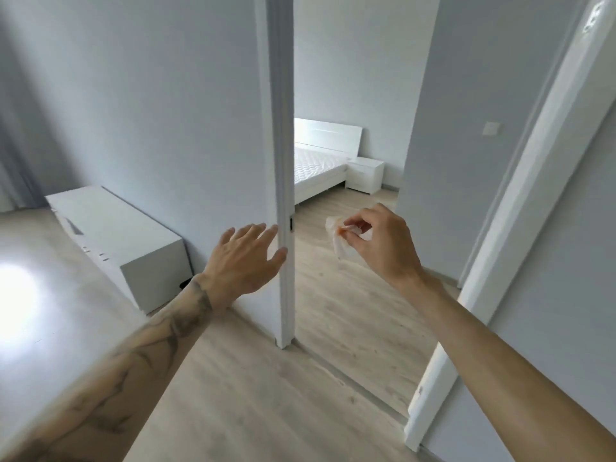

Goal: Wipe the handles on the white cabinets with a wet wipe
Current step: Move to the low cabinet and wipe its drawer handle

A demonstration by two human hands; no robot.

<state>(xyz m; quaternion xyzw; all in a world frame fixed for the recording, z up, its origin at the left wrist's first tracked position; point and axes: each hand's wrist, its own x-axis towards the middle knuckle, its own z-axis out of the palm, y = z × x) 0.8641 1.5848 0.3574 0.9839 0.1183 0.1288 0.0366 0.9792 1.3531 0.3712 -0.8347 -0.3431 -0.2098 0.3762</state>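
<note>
Grey-walled room with wood floor point(333, 311), low white cabinet point(133, 248) against the left wall, bed point(316, 165) and nightstand point(365, 175) through the doorway, left hand point(246, 261) spread wide by the door frame point(283, 195), right hand point(380, 238) pinching a crumpled wet wipe point(336, 241) mid-air.

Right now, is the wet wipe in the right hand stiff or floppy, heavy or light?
Probably floppy: the wet wipe hangs crumpled from the right hand that pinches it. Likely very light, since a pinch alone holds it.
</note>
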